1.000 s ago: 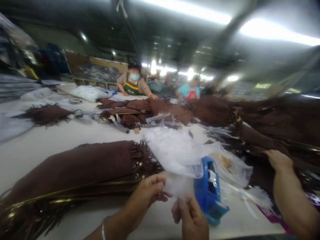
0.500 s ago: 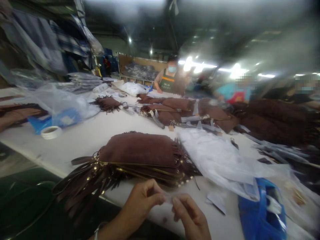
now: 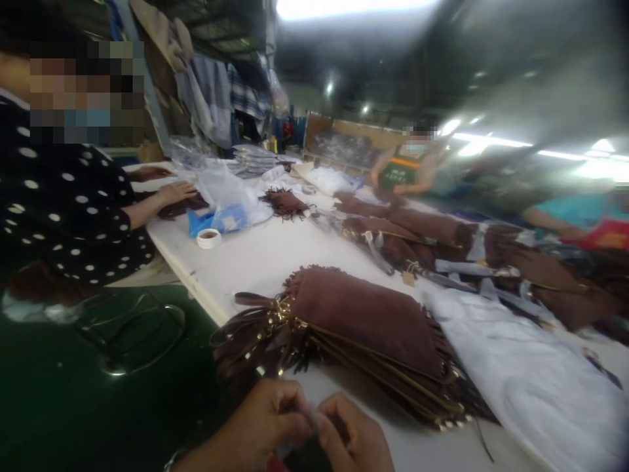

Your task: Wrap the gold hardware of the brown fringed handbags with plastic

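Observation:
Both my hands are low in the middle of the head view, fingertips pinched and almost meeting. My left hand [image 3: 270, 416] and my right hand [image 3: 351, 436] close on a small pale bit between them, too blurred to name. Just beyond them, a stack of brown fringed pouches [image 3: 363, 318] lies near the table edge. The pouches have gold zips, and straps with gold metal fittings hang out at their left side.
White plastic bags [image 3: 521, 367] lie right of the stack. A white tape roll [image 3: 209, 238] and a blue plastic bag [image 3: 226, 220] are farther back on the white table [image 3: 196, 275]. A person in a polka-dot top [image 3: 63, 216] works at left; more brown pouches [image 3: 422, 226] spread behind.
The view has swung left, bringing the person in the polka-dot top into sight. My hands have come closer together, with their fingertips now almost touching.

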The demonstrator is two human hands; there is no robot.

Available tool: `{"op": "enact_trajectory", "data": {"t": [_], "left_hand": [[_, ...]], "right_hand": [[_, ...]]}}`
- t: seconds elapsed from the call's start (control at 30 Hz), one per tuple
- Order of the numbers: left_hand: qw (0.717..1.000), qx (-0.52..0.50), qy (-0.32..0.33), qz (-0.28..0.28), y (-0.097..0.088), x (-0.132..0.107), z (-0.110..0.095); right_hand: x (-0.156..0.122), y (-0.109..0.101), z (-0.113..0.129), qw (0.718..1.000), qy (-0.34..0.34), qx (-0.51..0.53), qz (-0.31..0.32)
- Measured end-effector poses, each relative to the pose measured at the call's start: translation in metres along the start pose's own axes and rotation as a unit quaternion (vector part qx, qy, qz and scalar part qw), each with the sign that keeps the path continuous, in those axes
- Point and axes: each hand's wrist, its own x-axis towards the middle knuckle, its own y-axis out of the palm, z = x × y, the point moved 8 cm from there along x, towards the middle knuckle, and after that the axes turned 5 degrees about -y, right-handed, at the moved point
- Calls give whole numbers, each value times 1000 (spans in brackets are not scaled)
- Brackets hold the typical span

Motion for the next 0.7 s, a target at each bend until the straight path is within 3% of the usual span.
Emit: {"op": "enact_trajectory", "data": {"t": [0.27, 0.47, 0.7], "left_hand": [[997, 69, 6, -37, -46, -12, -7], [999, -13, 30, 6, -53, -5, 0], [997, -68, 7, -42, -68, 5, 10]], "right_hand": [[30, 44, 5, 998, 25, 35, 41], [34, 57, 1, 995, 37, 86, 32], [39, 50, 0, 999, 20, 42, -17]]}}
